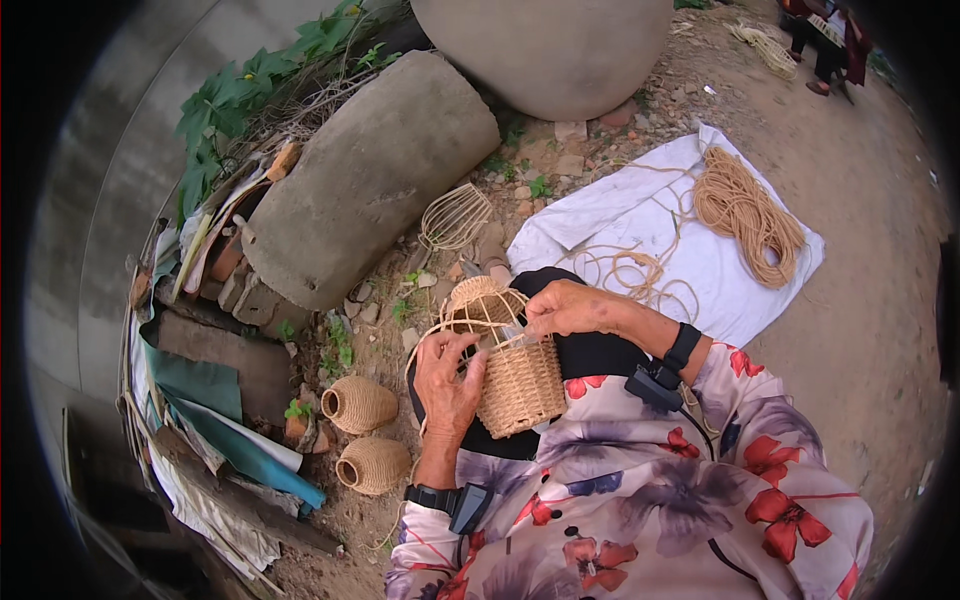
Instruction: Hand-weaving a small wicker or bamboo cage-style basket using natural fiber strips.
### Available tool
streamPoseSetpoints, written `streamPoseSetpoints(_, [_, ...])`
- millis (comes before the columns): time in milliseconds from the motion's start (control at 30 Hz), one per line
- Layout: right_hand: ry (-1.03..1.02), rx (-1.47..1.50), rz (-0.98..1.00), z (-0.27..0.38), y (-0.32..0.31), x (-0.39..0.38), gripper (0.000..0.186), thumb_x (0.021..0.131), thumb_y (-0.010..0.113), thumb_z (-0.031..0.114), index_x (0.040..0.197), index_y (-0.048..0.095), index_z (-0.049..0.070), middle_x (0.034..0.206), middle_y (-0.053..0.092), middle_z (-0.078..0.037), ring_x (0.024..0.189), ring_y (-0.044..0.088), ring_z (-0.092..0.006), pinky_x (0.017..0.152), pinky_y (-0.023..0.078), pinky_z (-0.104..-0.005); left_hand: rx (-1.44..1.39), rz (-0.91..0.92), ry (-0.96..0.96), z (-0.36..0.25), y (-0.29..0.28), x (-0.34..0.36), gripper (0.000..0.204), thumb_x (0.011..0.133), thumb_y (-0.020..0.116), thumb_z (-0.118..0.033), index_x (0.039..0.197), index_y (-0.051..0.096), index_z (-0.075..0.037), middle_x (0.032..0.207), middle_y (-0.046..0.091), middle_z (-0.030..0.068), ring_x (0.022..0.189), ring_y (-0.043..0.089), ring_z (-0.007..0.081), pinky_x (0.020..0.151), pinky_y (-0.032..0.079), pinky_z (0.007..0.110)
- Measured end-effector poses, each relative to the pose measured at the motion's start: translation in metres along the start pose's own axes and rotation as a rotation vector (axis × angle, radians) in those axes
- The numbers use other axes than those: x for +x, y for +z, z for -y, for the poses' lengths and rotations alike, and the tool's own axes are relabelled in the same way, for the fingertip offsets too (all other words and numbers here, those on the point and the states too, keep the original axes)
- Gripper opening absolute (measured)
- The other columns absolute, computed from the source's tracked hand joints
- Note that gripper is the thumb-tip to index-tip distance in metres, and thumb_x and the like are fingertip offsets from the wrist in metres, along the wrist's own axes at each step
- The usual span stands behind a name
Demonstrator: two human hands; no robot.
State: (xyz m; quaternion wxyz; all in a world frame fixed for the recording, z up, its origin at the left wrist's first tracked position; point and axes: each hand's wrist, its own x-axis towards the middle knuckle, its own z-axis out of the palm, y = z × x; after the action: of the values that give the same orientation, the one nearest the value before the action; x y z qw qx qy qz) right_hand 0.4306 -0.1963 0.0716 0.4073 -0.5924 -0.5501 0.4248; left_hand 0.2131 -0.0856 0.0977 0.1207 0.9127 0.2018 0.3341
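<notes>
A half-woven tan basket (522, 388) rests on my lap, tilted, its thin ribs rising above the woven wall. Curled fingers of my left hand (448, 385) grip the left side of its rim. A loop of tan cord (437, 330) runs up past that hand and across the opening. At the far right of the rim, my right hand (568, 308) is closed in a pinch where the cord meets the ribs; its fingertips partly hide what they hold. Just beyond the opening sits a round woven piece (478, 291), partly covered by the ribs.
Two small woven pots (360, 404) lie left of my legs. Ahead are a bare rib frame (456, 216), a stone cylinder (375, 180) and a large rounded vessel (545, 50). A coil of cord (745, 215) lies on a white sheet (640, 220). Another person (828, 40) is far right.
</notes>
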Motion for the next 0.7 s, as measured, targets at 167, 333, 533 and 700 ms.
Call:
streamPoseSetpoints(167, [-0.064, 0.263, -0.036, -0.003, 0.011, 0.004, 0.023, 0.088, 0.068, 0.027, 0.080, 0.067, 0.006, 0.066, 0.054, 0.005, 0.059, 0.045, -0.0043, 0.052, 0.037, -0.0228, -0.123, 0.141, 0.079, -0.019, 0.014, 0.010, 0.015, 0.081, 0.069, -0.010, 0.096, 0.070, -0.005, 0.087, 0.064, 0.0097, 0.081, 0.062, 0.0268, 0.075, 0.049, 0.036])
streamPoseSetpoints(333, [0.031, 0.117, -0.047, -0.003, 0.013, -0.011, 0.021, 0.085, 0.064, 0.021, 0.091, 0.069, 0.002, 0.074, 0.065, -0.007, 0.067, 0.061, -0.0156, 0.063, 0.049, -0.0307, -0.190, 0.194, -0.055, -0.021, 0.015, 0.007, 0.012, 0.086, 0.065, -0.010, 0.092, 0.065, -0.001, 0.079, 0.062, 0.0102, 0.070, 0.061, 0.0220, 0.065, 0.048, 0.031])
streamPoseSetpoints(533, [-0.162, -0.230, -0.286, -0.037, 0.027, -0.001, 0.038, 0.081, 0.050, 0.011, 0.115, 0.066, 0.004, 0.080, 0.068, -0.019, 0.075, 0.067, -0.0308, 0.072, 0.051, -0.0398, -0.239, 0.236, -0.170, -0.022, 0.011, 0.010, 0.010, 0.086, 0.063, -0.013, 0.087, 0.064, -0.004, 0.077, 0.061, 0.0123, 0.069, 0.061, 0.0268, 0.065, 0.048, 0.037])
streamPoseSetpoints(700, [-0.005, 0.050, -0.141, -0.016, 0.015, -0.007, 0.040, 0.080, 0.050, 0.010, 0.116, 0.066, 0.005, 0.067, 0.062, -0.011, 0.061, 0.059, -0.0180, 0.061, 0.048, -0.0332, 0.165, 0.182, -0.036, -0.030, 0.009, 0.012, 0.005, 0.077, 0.065, -0.012, 0.079, 0.067, -0.007, 0.074, 0.061, 0.0101, 0.069, 0.062, 0.0290, 0.064, 0.049, 0.040])
